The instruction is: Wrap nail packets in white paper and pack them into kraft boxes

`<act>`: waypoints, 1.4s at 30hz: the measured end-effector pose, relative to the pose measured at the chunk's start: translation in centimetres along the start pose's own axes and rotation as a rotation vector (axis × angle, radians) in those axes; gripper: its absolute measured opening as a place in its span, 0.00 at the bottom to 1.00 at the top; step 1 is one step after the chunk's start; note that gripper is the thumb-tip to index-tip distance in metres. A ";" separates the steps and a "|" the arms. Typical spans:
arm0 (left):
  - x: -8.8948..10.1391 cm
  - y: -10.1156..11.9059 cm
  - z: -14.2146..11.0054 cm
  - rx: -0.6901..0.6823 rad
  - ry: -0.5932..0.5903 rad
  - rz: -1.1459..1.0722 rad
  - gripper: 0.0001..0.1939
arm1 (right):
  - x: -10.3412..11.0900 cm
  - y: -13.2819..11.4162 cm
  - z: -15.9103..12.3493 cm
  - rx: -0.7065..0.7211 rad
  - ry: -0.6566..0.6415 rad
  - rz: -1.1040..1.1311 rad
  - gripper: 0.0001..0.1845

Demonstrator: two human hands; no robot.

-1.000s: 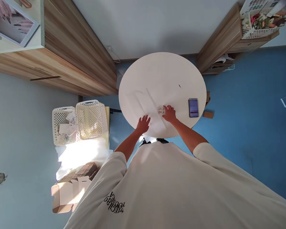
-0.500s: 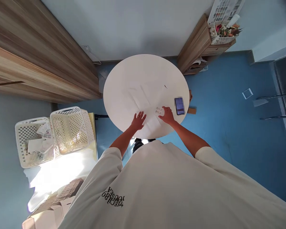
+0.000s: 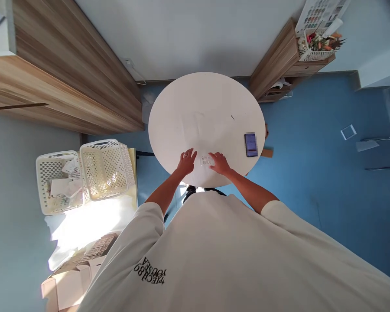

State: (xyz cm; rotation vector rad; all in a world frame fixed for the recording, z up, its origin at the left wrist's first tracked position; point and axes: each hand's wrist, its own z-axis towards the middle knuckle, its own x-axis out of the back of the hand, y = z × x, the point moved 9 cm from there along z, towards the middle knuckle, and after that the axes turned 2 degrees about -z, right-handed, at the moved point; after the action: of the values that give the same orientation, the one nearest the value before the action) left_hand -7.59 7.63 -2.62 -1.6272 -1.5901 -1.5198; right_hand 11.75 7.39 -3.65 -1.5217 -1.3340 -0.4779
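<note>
White lattice baskets (image 3: 105, 169) are seen well left of the left-hand fingers. The left hand (image 3: 186, 161) is laid on a round white table (image 3: 208, 104), its fingers spread apart. Just right of them lies a small clear plastic piece (image 3: 207, 160), touched by the closed-up fingers (image 3: 215, 157) of the right hand (image 3: 221, 164); whether it is clamped cannot be told. Farther right of those fingers, a phone (image 3: 251, 144) is lying, its screen blurred.
</note>
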 end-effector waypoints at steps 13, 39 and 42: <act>-1.8 3.5 -0.9 0.055 -0.114 0.007 0.41 | -1.9 -1.1 -1.9 0.104 0.012 -0.037 0.23; -0.4 -0.8 0.9 0.280 -0.063 -0.374 0.30 | -1.2 -2.0 -3.0 0.090 -0.145 -0.044 0.06; 1.2 -1.1 0.6 0.279 -0.022 -0.367 0.26 | 0.4 -2.2 -1.2 0.064 -0.119 0.034 0.05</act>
State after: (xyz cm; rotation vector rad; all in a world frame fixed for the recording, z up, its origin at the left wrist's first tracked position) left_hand -8.61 8.96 -2.21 -1.2540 -2.0941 -1.3660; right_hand 10.32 6.29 -1.88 -1.5378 -1.3992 -0.3241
